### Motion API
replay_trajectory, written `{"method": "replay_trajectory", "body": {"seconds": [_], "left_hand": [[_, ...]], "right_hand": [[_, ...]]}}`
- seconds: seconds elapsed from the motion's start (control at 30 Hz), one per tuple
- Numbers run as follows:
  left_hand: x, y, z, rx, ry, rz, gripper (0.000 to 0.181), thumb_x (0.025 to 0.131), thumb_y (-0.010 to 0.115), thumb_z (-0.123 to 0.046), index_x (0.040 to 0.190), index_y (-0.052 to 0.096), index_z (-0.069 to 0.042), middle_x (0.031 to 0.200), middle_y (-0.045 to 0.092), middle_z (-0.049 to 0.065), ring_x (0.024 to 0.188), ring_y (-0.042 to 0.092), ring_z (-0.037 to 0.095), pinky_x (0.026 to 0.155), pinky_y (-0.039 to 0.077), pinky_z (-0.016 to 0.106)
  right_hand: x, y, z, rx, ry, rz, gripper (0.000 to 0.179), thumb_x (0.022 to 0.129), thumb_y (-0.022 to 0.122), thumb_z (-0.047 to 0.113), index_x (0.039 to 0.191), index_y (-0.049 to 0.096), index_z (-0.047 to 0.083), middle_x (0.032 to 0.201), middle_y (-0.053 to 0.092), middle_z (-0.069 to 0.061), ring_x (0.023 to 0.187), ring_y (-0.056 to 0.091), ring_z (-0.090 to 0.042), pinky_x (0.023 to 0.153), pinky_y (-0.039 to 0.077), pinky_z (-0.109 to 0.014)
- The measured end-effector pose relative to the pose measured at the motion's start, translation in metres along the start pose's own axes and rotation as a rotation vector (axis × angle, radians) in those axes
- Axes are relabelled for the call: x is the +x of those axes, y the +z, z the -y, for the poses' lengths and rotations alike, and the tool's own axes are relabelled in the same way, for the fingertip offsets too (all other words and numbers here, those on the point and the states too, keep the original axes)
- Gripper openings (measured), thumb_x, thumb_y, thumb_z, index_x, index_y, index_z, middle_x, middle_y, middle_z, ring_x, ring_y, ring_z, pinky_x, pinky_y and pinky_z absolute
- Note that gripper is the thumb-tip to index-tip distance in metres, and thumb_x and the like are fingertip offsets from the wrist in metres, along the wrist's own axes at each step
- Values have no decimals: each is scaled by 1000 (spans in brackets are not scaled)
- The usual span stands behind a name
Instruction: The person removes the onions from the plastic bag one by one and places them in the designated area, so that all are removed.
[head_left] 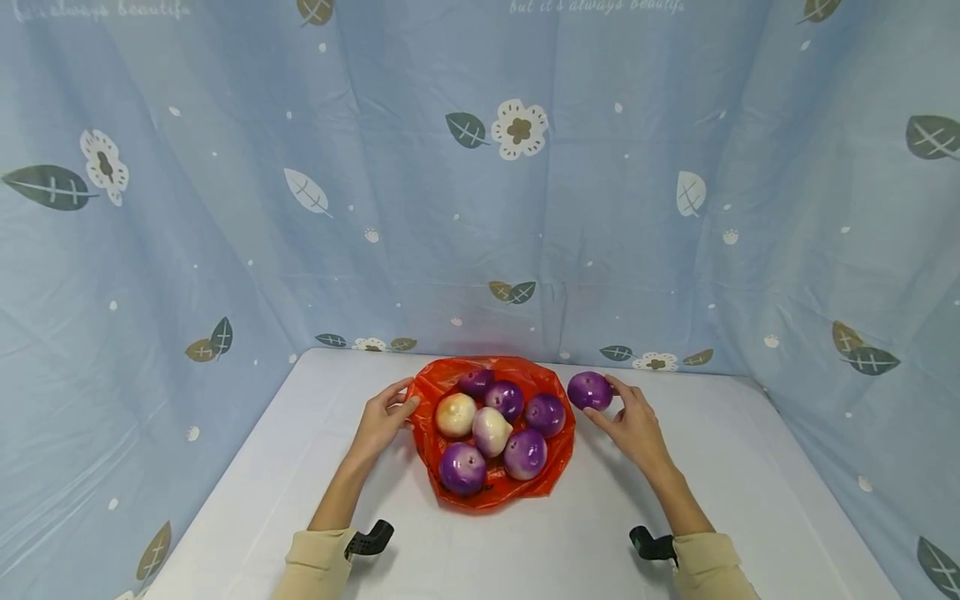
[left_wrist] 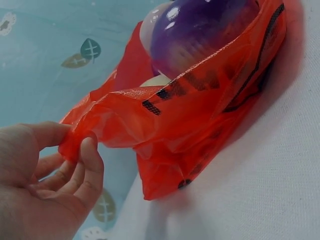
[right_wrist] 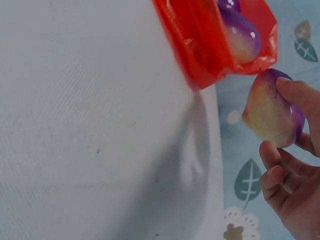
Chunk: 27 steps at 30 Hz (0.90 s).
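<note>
A red plastic bag point(head_left: 558, 467) lies spread open on the white table, with several purple-and-white turnips point(head_left: 462, 468) inside it. My left hand point(head_left: 382, 419) pinches the bag's left rim between thumb and fingers; in the left wrist view the red film point(left_wrist: 120, 120) is drawn up towards that hand. At the bag's right side my right hand point(head_left: 632, 419) grips one purple turnip point(head_left: 589, 391) by thumb and fingers. In the right wrist view this turnip point(right_wrist: 272, 110) shows a pale yellowish underside and sits just outside the bag's rim.
A white table point(head_left: 750, 500) carries the bag. Behind it and along both sides hangs a blue curtain point(head_left: 420, 225) printed with leaves and flowers. A black wrist device point(head_left: 370, 539) is strapped at the left sleeve, another black device point(head_left: 651, 544) at the right.
</note>
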<state>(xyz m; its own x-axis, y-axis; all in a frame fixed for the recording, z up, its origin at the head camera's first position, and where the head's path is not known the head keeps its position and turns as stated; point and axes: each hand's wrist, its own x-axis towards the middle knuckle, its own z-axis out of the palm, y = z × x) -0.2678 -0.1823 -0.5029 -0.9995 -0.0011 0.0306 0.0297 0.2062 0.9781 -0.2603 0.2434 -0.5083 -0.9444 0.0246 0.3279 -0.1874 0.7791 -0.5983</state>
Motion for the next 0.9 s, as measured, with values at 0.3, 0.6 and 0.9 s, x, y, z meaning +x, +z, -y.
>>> {"method": "replay_trajectory", "body": {"seconds": [0.3,0.6,0.9], "left_hand": [[0,0,-1,-9,6,-5,49,95,65,-20,140,52,-8,109,62,22,74,67,10,75,62,45],[-2,0,-3,0,19,-4,49,95,65,-19,141,51,-7,111,63,22,74,67,9,74,62,46],[-2,-1,-4,-11,15,4,49,95,65,-21,141,52,-11,112,64,22,74,67,9,75,62,45]], "right_hand": [[4,8,-15,-25,61,36,76,84,74,46,141,47,5,122,59,-24,79,56,-25,66,49,-30],[5,14,-22,-34,98,62,77,85,73,46,143,45,3,125,57,-27,90,59,-32,76,56,-46],[9,13,-22,-60,115,64,77,84,76,41,144,44,4,126,55,-27,89,59,-33,77,57,-51]]}}
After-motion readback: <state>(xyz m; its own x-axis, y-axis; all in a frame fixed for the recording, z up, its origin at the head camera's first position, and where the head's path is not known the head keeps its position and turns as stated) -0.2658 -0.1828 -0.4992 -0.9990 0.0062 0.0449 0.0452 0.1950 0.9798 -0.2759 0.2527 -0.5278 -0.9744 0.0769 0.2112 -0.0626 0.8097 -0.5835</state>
